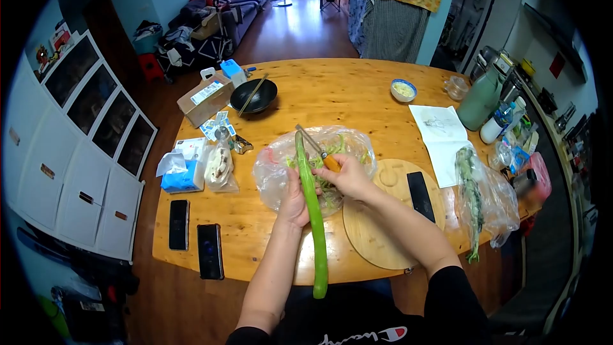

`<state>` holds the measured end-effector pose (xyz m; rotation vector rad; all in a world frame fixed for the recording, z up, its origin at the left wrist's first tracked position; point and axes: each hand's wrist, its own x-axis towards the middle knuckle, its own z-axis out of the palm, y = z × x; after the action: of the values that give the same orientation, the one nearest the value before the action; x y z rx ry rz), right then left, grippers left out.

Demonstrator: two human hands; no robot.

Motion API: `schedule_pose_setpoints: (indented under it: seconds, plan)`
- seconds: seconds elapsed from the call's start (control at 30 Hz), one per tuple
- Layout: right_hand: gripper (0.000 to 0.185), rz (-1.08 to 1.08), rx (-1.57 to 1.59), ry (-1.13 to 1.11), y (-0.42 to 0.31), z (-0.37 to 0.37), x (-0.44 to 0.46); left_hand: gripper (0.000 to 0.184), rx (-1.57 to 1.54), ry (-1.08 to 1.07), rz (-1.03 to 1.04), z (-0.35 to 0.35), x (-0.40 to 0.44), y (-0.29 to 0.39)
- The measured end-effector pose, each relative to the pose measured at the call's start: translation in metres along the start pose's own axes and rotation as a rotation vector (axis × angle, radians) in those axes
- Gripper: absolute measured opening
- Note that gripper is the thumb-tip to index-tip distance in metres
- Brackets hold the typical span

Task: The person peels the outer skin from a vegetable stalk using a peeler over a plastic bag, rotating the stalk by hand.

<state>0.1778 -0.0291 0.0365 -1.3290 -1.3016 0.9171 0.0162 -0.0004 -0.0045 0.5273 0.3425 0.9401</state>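
A long green gourd (316, 236) runs from above the plastic bag down past the table's front edge. My left hand (295, 199) is closed around its middle from the left side. In my right hand (351, 179) is a peeler (331, 163) with an orange handle and a metal head. The peeler's head lies close to the gourd's far end; I cannot tell whether the blade touches the skin. Beneath both hands, a clear plastic bag (268, 176) is spread out with green peelings (348, 142) on it.
To the right lie a round cutting board (367, 230) with a knife (421, 197) and a bagged leafy vegetable (469, 191). Two phones (209, 251), a tissue pack (183, 176) and a black bowl (254, 97) with chopsticks are left. A small bowl (403, 91) stands at the back right.
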Motion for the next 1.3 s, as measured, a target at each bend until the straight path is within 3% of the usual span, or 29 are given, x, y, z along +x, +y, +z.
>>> schedule_pose_setpoints:
  seconds: [0.1,0.23,0.37,0.47,0.57,0.63,0.77,0.87,0.97,1.0,1.07,1.17,1.3]
  plan:
    - [0.024,0.088,-0.128,0.099,0.004,-0.016,0.009,0.049,0.04,0.022,0.017,0.011,-0.005,0.006]
    - [0.024,0.074,-0.127,-0.07,-0.022,-0.005,-0.003,0.054,0.023,0.076,-0.005,0.013,-0.002,0.004]
    - [0.023,0.217,0.245,-0.191,-0.01,0.004,-0.003,0.051,0.075,0.002,0.007,0.006,-0.002,-0.001]
    - [0.02,0.145,0.077,-0.113,-0.008,-0.004,0.002,0.062,0.099,0.026,-0.025,0.016,-0.005,0.006]
    - [0.021,0.098,-0.141,-0.003,0.008,-0.017,0.008,0.061,0.099,0.0,-0.022,0.003,-0.003,0.005]
    - [0.022,0.053,-0.35,0.088,0.009,-0.025,0.011,0.059,0.103,0.013,-0.024,0.003,-0.001,0.005]
    - [0.025,0.08,-0.47,0.034,-0.004,-0.029,0.008,0.048,0.047,0.051,-0.069,0.001,0.002,0.006]
    - [0.027,0.13,-0.11,0.093,0.006,-0.023,0.009,0.046,-0.007,0.118,-0.107,0.002,0.003,0.006]
    - [0.026,-0.27,-0.311,0.255,0.027,-0.017,0.011,0.047,-0.049,0.176,-0.131,0.004,0.005,0.005]
    - [0.026,-0.286,-0.304,0.23,0.024,-0.018,0.009,0.047,-0.085,0.136,-0.15,-0.001,0.006,0.004]
    - [0.027,-0.323,-0.29,0.174,0.006,-0.025,0.002,0.048,-0.162,0.057,-0.182,-0.016,0.01,0.003]
    - [0.028,-0.407,-0.67,0.014,-0.028,-0.03,-0.029,0.046,-0.257,0.059,-0.236,-0.015,0.007,0.004]
    - [0.033,-0.706,-0.944,-0.235,-0.039,-0.026,-0.061,0.043,-0.31,-0.013,-0.182,-0.013,0.013,-0.003]
